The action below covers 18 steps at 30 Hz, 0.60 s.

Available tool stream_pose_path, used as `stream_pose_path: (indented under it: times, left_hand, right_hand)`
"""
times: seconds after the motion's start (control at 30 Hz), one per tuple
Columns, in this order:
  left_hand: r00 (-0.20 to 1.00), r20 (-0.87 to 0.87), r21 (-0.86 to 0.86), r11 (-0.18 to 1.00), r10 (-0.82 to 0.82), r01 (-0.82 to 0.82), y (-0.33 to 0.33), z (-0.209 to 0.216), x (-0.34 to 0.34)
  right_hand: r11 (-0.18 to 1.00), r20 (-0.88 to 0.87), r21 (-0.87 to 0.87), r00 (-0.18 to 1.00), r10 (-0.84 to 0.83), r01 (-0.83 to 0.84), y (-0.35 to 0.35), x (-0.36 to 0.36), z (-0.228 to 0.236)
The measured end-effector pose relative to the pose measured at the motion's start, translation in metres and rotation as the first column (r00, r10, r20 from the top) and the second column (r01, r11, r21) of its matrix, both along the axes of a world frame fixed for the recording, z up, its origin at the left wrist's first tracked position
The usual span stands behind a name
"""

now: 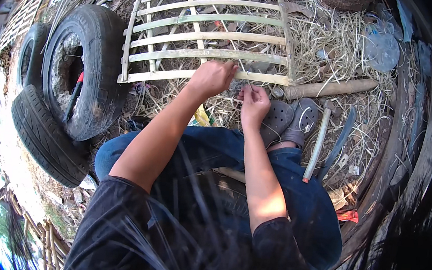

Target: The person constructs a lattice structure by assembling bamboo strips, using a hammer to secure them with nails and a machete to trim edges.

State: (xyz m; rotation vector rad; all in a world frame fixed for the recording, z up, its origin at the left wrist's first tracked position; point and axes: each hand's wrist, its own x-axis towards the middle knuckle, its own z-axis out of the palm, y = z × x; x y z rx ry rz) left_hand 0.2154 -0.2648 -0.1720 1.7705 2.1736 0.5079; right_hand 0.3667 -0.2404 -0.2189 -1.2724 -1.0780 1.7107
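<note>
I see the lattice (254, 56) beyond the knees, both hands at its near edge. The right hand's (255, 106) fingers pinch a strand (248, 86); the left hand's (213, 77) grip I cannot tell. I'd keep pulls short and snug: shoes (278, 121) crowd the right, while the tyre (100, 66) bounds the left.

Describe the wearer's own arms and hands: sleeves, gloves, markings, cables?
Dark, near-black short sleeves: left sleeve, right sleeve, both ending near the elbow. Forearms bare below that. Left hand and right hand ungloved. No watch, bracelet or cable visible on either arm. Rings or small marks on the fingers: too small to tell.
</note>
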Motion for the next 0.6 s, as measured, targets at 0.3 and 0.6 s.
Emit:
stream_pose_path:
  times: [0.3, 0.6]
  left_hand:
    - [0.999, 0.049, -0.1, 0.995, 0.002, 0.003, -0.006, -0.027, -0.002]
    - [1.0, 0.007, -0.034, 0.999, -0.015, 0.016, -0.002, -0.025, -0.001]
  right_hand:
    - [0.912, -0.25, -0.409, 0.956, -0.152, 0.038, 0.0, 0.013, -0.02]
    - [0.93, -0.184, -0.366, 0.978, -0.103, 0.03, 0.006, 0.012, -0.017]
